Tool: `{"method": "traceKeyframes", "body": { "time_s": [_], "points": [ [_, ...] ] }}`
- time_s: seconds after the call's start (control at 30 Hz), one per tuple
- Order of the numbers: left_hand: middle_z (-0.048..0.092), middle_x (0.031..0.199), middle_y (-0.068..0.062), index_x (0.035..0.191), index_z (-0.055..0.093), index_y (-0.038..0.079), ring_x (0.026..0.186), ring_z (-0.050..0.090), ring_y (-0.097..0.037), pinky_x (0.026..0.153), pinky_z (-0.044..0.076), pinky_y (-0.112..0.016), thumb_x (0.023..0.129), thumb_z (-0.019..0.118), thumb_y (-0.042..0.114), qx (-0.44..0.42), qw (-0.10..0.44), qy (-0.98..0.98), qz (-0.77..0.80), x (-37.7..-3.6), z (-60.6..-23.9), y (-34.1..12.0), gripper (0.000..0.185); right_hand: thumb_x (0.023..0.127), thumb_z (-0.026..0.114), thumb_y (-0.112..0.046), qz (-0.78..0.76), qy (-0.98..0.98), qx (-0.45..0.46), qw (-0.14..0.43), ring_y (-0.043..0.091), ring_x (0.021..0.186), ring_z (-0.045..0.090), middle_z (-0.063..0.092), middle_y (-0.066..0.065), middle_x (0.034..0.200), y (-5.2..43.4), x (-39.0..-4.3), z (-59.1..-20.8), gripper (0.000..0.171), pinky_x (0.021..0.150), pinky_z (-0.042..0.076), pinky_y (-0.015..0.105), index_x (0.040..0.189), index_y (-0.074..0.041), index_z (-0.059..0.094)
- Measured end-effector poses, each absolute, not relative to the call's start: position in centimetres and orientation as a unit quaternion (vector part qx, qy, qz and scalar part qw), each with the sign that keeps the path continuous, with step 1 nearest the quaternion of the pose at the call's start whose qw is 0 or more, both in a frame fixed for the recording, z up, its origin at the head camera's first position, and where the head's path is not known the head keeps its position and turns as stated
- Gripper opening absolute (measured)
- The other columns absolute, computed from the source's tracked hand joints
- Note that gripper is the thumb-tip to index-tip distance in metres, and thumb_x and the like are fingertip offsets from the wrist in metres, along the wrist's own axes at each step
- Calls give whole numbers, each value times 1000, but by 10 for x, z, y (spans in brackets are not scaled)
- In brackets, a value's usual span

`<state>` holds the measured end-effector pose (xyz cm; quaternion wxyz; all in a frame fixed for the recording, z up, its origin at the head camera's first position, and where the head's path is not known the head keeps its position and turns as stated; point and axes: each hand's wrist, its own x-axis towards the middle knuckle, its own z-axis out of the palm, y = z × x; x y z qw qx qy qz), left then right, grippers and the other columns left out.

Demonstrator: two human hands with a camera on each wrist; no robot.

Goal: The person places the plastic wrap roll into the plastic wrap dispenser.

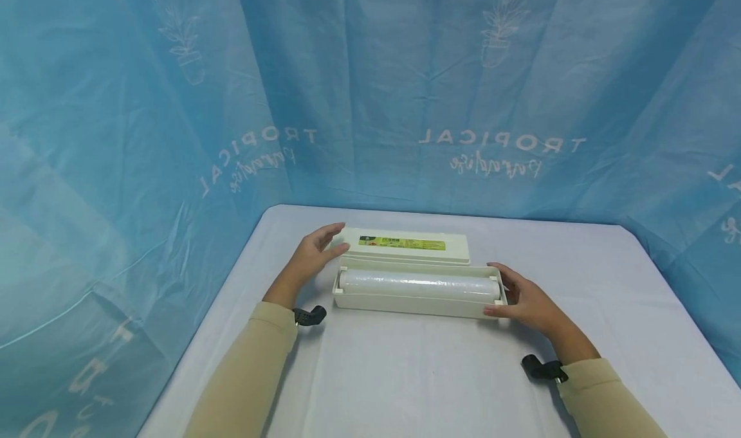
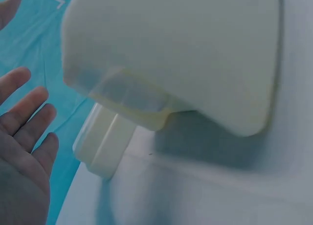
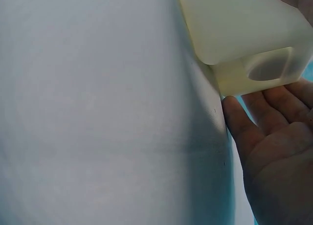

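Observation:
A long off-white plastic wrap box (image 1: pixel 405 304) lies crosswise on the table with its top off. Inside it rests a shiny roll of plastic wrap (image 1: pixel 419 285). Just behind the box is its off-white lid (image 1: pixel 457 248), bearing a yellow-green label (image 1: pixel 402 242). My right hand (image 1: pixel 523 303) grips the box's right end, thumb on the near wall and fingers at the far side. At the lid's left end is my left hand (image 1: pixel 312 255), fingers loosely extended and thumb close to the lid's edge. The left wrist view shows those fingers (image 2: pixel 29 112) spread, with nothing held.
A white cloth covers the table (image 1: pixel 417 374), whose corners are rounded. Blue printed curtains (image 1: pixel 370 103) hang behind it and on both sides. Each wrist carries a small black camera mount, the left one (image 1: pixel 310 316) close to the box's left end.

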<state>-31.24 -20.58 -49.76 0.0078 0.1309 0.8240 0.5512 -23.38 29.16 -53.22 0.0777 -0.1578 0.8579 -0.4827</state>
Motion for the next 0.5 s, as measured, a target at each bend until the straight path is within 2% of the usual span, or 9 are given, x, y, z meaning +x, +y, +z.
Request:
{"method": "traceKeyframes", "body": {
  "time_s": [0.1,0.17,0.33,0.5],
  "points": [
    [45,162,-6,157,52,16,152,33,-26,123,27,-43,96,77,50,130,7,838,529,-320,-493,-207,75,80,96,-29,-487,855,-160,75,35,138,52,51,10,154,293,-233,-533,102,100,45,21,162,-10,37],
    [43,163,-7,158,50,16,153,32,-27,123,26,-45,95,78,50,134,9,846,516,-326,-490,-209,76,81,96,-28,-491,853,-163,74,34,137,53,52,9,152,294,-233,-533,101,98,44,18,161,-11,38],
    [38,166,-3,160,47,19,155,27,-31,123,25,-52,93,79,53,127,19,867,481,-338,-487,-217,81,80,96,-28,-501,847,-163,73,33,134,55,54,8,150,295,-233,-535,99,98,47,19,160,-13,40],
    [31,169,-4,162,44,24,155,22,-38,120,25,-64,91,83,47,90,43,886,453,-346,-489,-226,84,81,96,-27,-509,842,-163,76,31,131,58,54,8,149,294,-233,-536,97,97,51,23,160,-18,41]
  ]
}}
